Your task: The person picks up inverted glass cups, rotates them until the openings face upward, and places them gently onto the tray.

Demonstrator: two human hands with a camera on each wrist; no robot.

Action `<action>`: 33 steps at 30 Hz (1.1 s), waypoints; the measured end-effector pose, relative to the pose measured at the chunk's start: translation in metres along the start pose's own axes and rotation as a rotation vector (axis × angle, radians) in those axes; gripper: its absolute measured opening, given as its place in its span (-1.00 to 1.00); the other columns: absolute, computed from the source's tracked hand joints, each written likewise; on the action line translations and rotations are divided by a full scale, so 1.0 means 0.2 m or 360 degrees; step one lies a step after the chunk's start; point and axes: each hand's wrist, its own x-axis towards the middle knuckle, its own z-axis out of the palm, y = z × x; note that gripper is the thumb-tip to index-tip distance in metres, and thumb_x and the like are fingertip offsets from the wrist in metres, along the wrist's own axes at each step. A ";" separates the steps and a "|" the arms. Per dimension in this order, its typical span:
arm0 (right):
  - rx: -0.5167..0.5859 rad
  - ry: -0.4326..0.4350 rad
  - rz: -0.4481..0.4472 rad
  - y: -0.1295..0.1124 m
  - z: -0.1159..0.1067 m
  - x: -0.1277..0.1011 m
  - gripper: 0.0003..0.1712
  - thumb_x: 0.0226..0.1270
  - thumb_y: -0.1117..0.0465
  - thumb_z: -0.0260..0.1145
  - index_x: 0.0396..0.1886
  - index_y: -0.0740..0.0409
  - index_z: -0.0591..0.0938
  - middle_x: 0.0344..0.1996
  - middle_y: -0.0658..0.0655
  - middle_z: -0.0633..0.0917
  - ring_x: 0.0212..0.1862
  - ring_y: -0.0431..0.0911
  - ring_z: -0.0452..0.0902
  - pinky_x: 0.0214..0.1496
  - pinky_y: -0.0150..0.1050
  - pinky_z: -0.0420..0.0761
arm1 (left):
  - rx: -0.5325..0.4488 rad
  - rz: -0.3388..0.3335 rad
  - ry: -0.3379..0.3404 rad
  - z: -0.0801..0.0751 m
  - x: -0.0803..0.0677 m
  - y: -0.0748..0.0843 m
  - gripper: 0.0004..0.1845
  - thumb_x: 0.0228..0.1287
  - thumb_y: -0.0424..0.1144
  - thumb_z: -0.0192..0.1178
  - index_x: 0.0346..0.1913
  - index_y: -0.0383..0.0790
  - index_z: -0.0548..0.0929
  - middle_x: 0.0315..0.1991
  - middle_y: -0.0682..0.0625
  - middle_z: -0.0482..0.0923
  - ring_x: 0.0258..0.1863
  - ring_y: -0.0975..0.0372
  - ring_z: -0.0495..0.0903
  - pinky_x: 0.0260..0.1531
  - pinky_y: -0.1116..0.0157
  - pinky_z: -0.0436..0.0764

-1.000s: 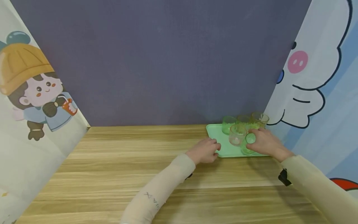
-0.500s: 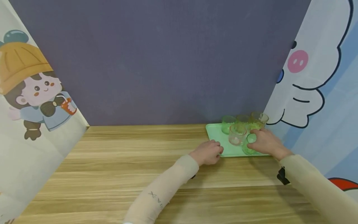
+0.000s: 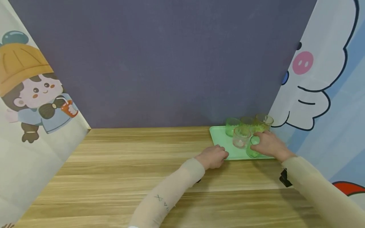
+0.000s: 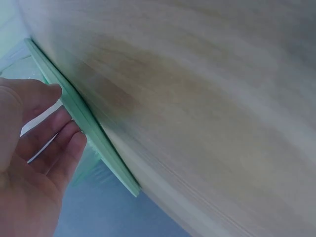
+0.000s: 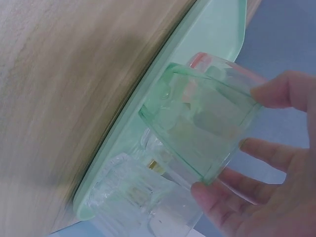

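My right hand (image 3: 270, 145) grips a clear green glass (image 3: 252, 151) near its rim, over the front right part of a pale green tray (image 3: 235, 154). In the right wrist view, the thumb is on one side of the green glass (image 5: 202, 118) and fingers on the other. A clear glass with a pinkish rim (image 3: 240, 139) stands just left of it. My left hand (image 3: 212, 156) is at the tray's front left corner. In the left wrist view, its thumb and bent fingers are apart beside the tray's rim (image 4: 94, 128); whether they touch it I cannot tell.
Behind on the tray are a green glass (image 3: 232, 127), an amber glass (image 3: 264, 122) and other tinted glasses, partly hidden. Ribbed clear glass (image 5: 133, 197) shows in the right wrist view. A dark panel (image 3: 171, 63) rises behind the wooden table (image 3: 128, 177); printed walls flank it.
My left hand has shifted slightly right and down along the tray's corner. The right hand stays on the green glass, which has barely moved.
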 end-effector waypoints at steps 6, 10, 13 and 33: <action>-0.0011 0.0015 -0.0009 -0.01 0.02 0.01 -0.25 0.31 -0.04 0.27 0.35 0.38 0.49 0.23 0.61 0.41 0.25 0.56 0.23 0.13 0.51 0.32 | -0.0023 -0.0026 -0.0014 0.02 0.02 0.01 -0.88 0.44 -0.27 0.23 -0.10 0.04 0.70 -0.16 0.17 0.63 -0.16 0.31 0.56 -0.20 0.43 0.53; -0.0034 0.0036 -0.0024 -0.01 0.02 0.02 -0.31 0.31 -0.01 0.27 0.31 0.35 0.54 0.21 0.57 0.45 0.23 0.49 0.28 0.17 0.50 0.29 | -0.0043 -0.0046 -0.0021 0.02 0.03 0.01 -0.85 0.43 -0.31 0.23 -0.12 0.05 0.70 -0.17 0.19 0.64 -0.17 0.33 0.56 -0.24 0.43 0.53; -0.0053 0.0038 -0.0018 -0.01 0.03 0.03 -0.29 0.30 -0.02 0.26 0.32 0.36 0.53 0.20 0.58 0.44 0.21 0.52 0.28 0.08 0.49 0.36 | -0.0049 -0.0064 -0.0024 0.02 0.03 0.01 -0.82 0.42 -0.34 0.23 -0.11 0.06 0.71 -0.17 0.21 0.64 -0.17 0.34 0.56 -0.27 0.43 0.54; -0.0075 0.0052 -0.0006 -0.02 0.05 0.04 -0.33 0.35 0.00 0.24 0.31 0.36 0.53 0.19 0.57 0.44 0.22 0.51 0.27 0.16 0.47 0.31 | -0.0001 -0.0091 -0.0029 0.01 0.04 0.03 -0.85 0.43 -0.30 0.25 -0.12 0.06 0.72 -0.17 0.19 0.67 -0.15 0.31 0.60 -0.24 0.39 0.59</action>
